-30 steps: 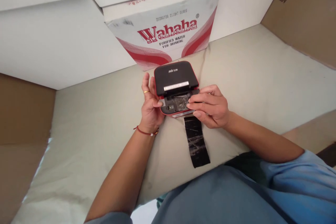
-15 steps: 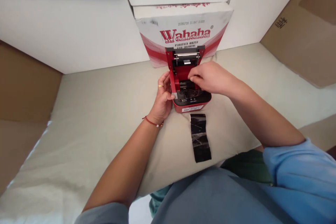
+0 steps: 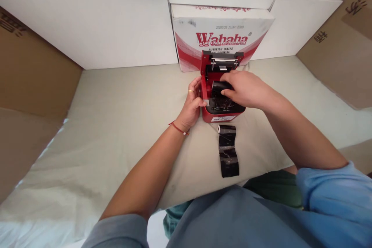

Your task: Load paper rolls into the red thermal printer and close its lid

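The right hand (image 3: 245, 88) partly hides the black roll (image 3: 217, 88) it pinches; the half-curled left hand (image 3: 192, 103) grips a red machine (image 3: 207, 117).

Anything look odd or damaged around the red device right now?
Yes, slightly: the black strip lying on the pale cloth in front of the red device is partly unrolled, and its surface looks creased, with pale lines across it that could be wrinkles or glare. No spill shows.
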A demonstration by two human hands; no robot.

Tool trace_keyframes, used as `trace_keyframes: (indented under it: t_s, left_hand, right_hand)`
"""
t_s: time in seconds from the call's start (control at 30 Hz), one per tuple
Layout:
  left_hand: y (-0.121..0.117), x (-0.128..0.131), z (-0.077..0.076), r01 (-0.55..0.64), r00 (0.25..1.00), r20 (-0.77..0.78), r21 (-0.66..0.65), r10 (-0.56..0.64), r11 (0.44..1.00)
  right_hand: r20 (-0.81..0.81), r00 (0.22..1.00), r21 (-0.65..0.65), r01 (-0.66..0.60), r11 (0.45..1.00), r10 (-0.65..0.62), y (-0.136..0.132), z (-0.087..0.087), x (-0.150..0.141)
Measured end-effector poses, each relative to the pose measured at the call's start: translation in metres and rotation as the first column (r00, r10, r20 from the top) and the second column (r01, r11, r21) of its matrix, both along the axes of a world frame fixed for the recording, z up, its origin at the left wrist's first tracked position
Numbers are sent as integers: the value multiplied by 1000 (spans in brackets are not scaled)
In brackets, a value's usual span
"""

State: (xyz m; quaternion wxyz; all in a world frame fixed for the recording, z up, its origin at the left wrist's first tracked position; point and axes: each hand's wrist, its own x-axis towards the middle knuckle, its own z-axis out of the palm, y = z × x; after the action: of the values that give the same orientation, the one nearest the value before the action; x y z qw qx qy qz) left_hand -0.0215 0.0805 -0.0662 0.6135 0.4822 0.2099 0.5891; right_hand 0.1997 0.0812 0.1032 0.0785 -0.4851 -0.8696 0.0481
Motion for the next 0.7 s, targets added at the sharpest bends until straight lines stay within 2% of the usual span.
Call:
trace_keyframes:
  t_s: [0.13,0.2,0.23,0.33,0.4,0.43,0.5,0.57,0.63,0.7]
  left_hand:
    - [-2,0,4,-12,1000,16,-25,13,1000]
    - [-2,0,6,-11,1000,13,-38,12,999]
    - [-3,-1,7,-8,1000,8,-41,8,999]
    - [-4,-4,9,6,1000,-15,-33,-6,999]
    - [-4,-6,10,9,1000,-28,-25,-10,1000]
    - [-4,-7,10,9,999,-33,-25,-9,1000]
    - [-5,-8,12,6,999,-38,-29,-7,1000]
    - [-6,-10,14,7,999,-43,-34,-9,999]
    - [-8,-11,16,10,999,-42,-39,-11,999]
    - [-9,-13,17,7,999,-43,-46,-9,999]
  right_hand:
    - [-207,978,-149,-36,988,5,-50,49,41]
    - [-227,970,-239,26,971,-82,-67,59,76]
    - [-203,970,-287,71,955,-133,-72,58,94]
    - [-132,969,-433,133,892,-209,-79,35,139]
    - [-65,972,-472,170,865,-227,-81,10,149]
    - [-42,971,-447,194,873,-237,-83,-3,147]
    - [-70,963,-322,227,919,-262,-91,-26,128]
    - [-231,937,-232,209,950,-263,-103,-45,98]
    - [-323,928,-255,101,962,-184,-114,-59,67]
    - [-323,937,-274,41,961,-132,-122,-69,43]
